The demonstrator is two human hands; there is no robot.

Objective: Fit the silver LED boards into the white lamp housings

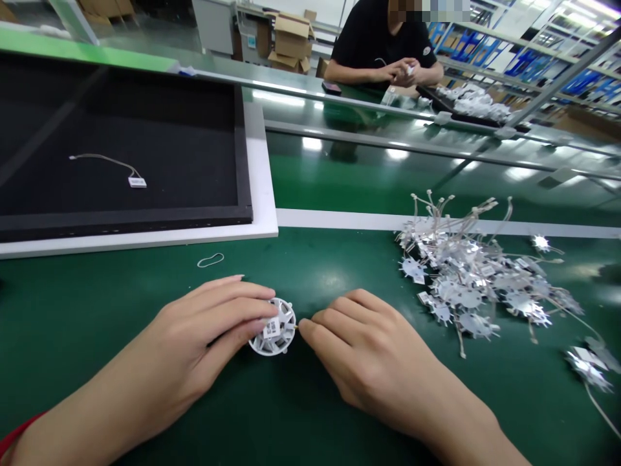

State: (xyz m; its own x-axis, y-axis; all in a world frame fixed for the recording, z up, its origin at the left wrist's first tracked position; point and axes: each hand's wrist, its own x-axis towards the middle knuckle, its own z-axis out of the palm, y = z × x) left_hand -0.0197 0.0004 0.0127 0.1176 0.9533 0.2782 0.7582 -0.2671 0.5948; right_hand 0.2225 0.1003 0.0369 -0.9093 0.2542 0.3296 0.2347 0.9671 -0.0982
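A round white plastic housing [286, 315] with spokes and a small printed label lies on the green table in front of me. Over its left side, my left hand [208, 336] grips it between thumb and fingers. My right hand [356, 346] is closed just to the right, its thumb and forefinger pinched at the housing's rim. A tiny yellowish tip shows between that pinch and the rim; what it belongs to is hidden in the fingers.
To the right lies a heap of silvery star-shaped metal pieces with wires [466, 278]. A black tray [184, 129] at upper left holds a small wired part [137, 182]. A rubber band [210, 260] lies before it. Across the bench a person in black [378, 45] handles something small.
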